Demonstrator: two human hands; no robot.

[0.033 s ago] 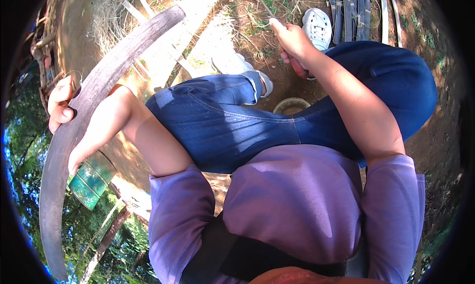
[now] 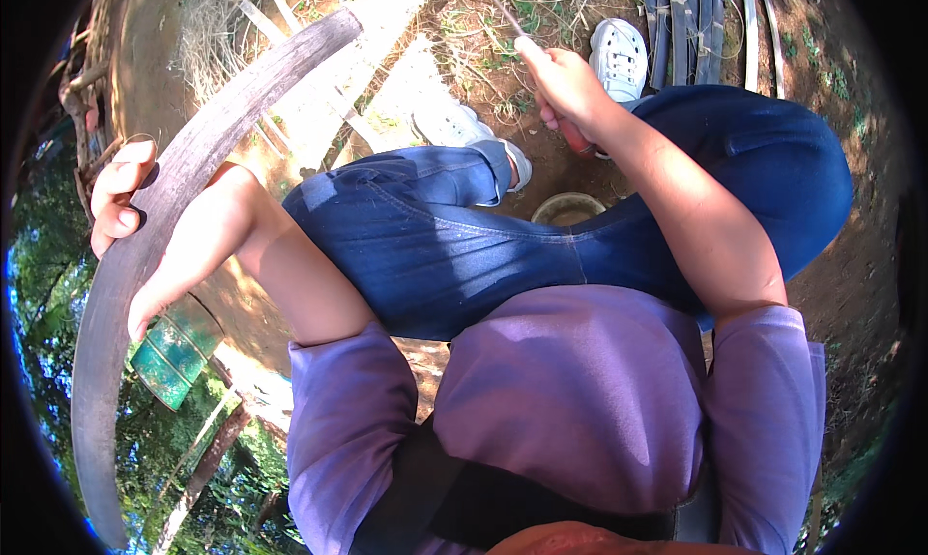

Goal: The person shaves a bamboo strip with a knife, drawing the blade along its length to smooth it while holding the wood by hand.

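My left hand (image 2: pixel 159 231) is closed around a long, dark grey-brown strip, apparently split bamboo or wood (image 2: pixel 217 134). Fingers show on its outer side and the thumb on its inner side. From the lower left the strip runs up past my knee toward the top middle; bright sun washes out the ground around its far end. Beyond my knees, my right hand (image 2: pixel 570 91) is closed on the red handle of a knife (image 2: pixel 577 139). Its thin blade, seen nearly edge-on, points up and left toward the strip's far end, with my thumb along its base. Whether blade and strip touch is unclear.
Pale shavings (image 2: pixel 217 43) lie heaped at the upper left, with loose slats (image 2: pixel 266 21) among them. Several dark strips (image 2: pixel 681 28) lie at the upper right. A round bowl-like container (image 2: pixel 568 209) sits between my legs. A green panel (image 2: pixel 174 357) stands at left.
My right hand and the knife have moved slightly left. My left hand and the strip have shifted slightly left and up.
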